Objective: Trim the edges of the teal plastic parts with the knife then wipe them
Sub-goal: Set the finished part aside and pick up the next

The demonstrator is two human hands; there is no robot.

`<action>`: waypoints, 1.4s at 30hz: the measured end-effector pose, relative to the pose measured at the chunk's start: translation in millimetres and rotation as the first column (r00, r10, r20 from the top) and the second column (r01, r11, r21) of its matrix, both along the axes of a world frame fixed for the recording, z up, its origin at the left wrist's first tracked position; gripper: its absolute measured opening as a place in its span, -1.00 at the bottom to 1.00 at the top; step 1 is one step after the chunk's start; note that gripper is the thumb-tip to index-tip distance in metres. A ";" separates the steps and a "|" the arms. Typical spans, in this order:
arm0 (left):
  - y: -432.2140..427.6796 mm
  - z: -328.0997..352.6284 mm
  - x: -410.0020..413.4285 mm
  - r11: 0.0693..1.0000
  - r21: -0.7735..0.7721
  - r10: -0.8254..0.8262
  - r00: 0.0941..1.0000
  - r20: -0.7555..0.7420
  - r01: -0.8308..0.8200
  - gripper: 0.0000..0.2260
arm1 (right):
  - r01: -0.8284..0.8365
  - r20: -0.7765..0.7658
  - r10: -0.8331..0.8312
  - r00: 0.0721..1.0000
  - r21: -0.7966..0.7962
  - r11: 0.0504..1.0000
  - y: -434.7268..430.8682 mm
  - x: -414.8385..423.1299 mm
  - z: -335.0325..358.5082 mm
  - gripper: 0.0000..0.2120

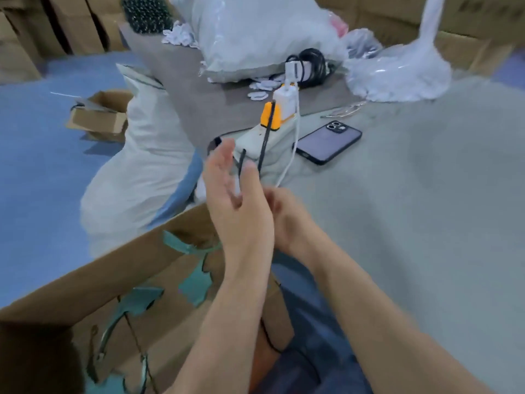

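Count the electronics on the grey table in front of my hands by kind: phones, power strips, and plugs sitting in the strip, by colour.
Phone: 1
Power strip: 1
Orange plug: 1
White plug: 1
Total: 4

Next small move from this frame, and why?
Probably lower the open left hand into the brown cardboard box and pick up a teal plastic part: neither hand visibly holds a part, and the parts lie just below it. Blur hides whether the curled right hand holds anything.
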State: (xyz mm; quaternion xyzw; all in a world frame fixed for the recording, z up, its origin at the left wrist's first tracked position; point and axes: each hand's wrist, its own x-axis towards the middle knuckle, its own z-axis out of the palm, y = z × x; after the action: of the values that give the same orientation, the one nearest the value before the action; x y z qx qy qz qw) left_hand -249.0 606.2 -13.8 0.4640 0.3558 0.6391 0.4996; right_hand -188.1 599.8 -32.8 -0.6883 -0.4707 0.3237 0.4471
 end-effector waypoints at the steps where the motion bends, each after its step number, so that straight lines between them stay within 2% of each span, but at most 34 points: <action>1: -7.9 14.1 12.2 0.998 0.058 -0.041 0.998 0.045 0.039 -0.71 | 0.055 -0.042 -0.052 0.998 0.058 0.997 -11.0 12.8 10.9 -0.77; 3: -25.7 40.9 37.4 0.979 0.158 -0.146 0.982 0.119 0.127 -0.74 | 0.178 -0.126 -0.160 0.979 0.148 0.973 -37.2 37.4 35.5 -0.80; 6: -57.1 76.9 79.9 0.924 0.216 -0.357 0.915 0.187 0.316 -0.80 | 0.369 -0.146 -0.342 0.928 0.232 0.900 -86.1 76.5 65.5 -0.79; 9: -102.1 104.6 130.8 0.797 0.208 -0.603 0.765 0.227 0.567 -0.82 | 0.587 -0.228 -0.542 0.809 0.284 0.758 -153.7 114.7 86.8 -0.78; 11: -143.9 115.2 163.3 0.651 0.178 -0.755 0.606 0.250 0.738 -0.87 | 0.737 -0.291 -0.678 0.675 0.312 0.600 -205.7 135.6 94.9 -0.81; 13: -193.7 118.3 190.6 0.451 0.103 -0.870 0.410 0.275 0.887 -0.84 | 0.853 -0.365 -0.779 0.510 0.327 0.406 -259.3 150.6 98.2 -0.80; 15: -244.5 114.5 210.9 0.260 0.003 -0.920 0.247 0.305 0.965 -0.84 | 0.926 -0.420 -0.842 0.339 0.310 0.218 -307.8 158.9 96.7 -0.76; 17: -294.8 104.7 227.1 0.105 -0.095 -0.944 0.129 0.302 0.990 -0.83 | 0.959 -0.459 -0.870 0.179 0.279 0.050 -351.9 164.2 88.7 -0.78; 20: -360.5 81.3 246.4 -0.030 -0.219 -0.971 0.024 0.240 0.975 -0.85 | 0.957 -0.493 -0.870 -0.032 0.235 -0.168 -409.7 172.6 71.6 -0.81; 23: -411.1 55.3 264.9 -0.125 -0.310 -0.985 -0.081 0.152 0.942 -0.90 | 0.922 -0.437 -0.866 -0.244 0.172 -0.347 -460.2 185.0 51.9 -0.80; 27: -466.7 34.6 286.7 -0.258 -0.372 -0.962 -0.273 0.013 0.891 -0.90 | 0.757 -0.355 -0.761 -0.543 0.185 -0.626 -515.7 203.2 36.8 -0.68; 28: -478.5 32.5 291.2 -0.285 -0.384 -0.947 -0.320 -0.029 0.878 -0.91 | 0.731 -0.309 -0.744 -0.592 0.183 -0.658 -527.3 207.6 34.4 -0.64; 30: -500.3 29.7 300.4 -0.329 -0.401 -0.919 -0.388 -0.074 0.855 -0.95 | 0.743 -0.221 -0.758 -0.613 0.163 -0.649 -546.5 220.0 26.5 -0.59; 34: -536.6 23.8 315.6 -0.355 -0.436 -0.872 -0.461 -0.165 0.827 -0.83 | 0.812 -0.205 -0.824 -0.528 0.162 -0.561 -571.3 240.4 15.9 -0.45; 36: -547.2 18.5 320.7 -0.361 -0.392 -0.835 -0.480 -0.268 0.846 -0.72 | 0.826 -0.065 -0.828 -0.557 0.062 -0.560 -574.5 244.1 12.7 -0.52; 38: -548.6 14.8 328.3 -0.369 -0.314 -0.776 -0.475 -0.414 0.875 -0.54 | 0.820 0.126 -0.810 -0.573 0.084 -0.567 -569.6 242.5 12.4 -0.54; 40: -543.8 18.5 338.5 -0.375 -0.246 -0.707 -0.447 -0.548 0.894 -0.43 | 0.865 0.321 -0.807 -0.495 0.095 -0.493 -561.6 237.3 13.1 -0.46; 42: -537.5 27.6 348.9 -0.423 -0.194 -0.622 -0.439 -0.648 0.885 -0.50 | 0.917 0.488 -0.799 -0.351 0.008 -0.398 -549.2 229.1 17.4 -0.38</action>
State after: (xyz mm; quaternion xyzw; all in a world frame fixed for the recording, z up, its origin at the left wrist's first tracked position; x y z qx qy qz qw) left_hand 99.9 68.7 13.7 0.7971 -0.2343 -0.1381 0.5392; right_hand 41.0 50.5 -15.4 -0.8850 0.3122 -0.1895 0.2887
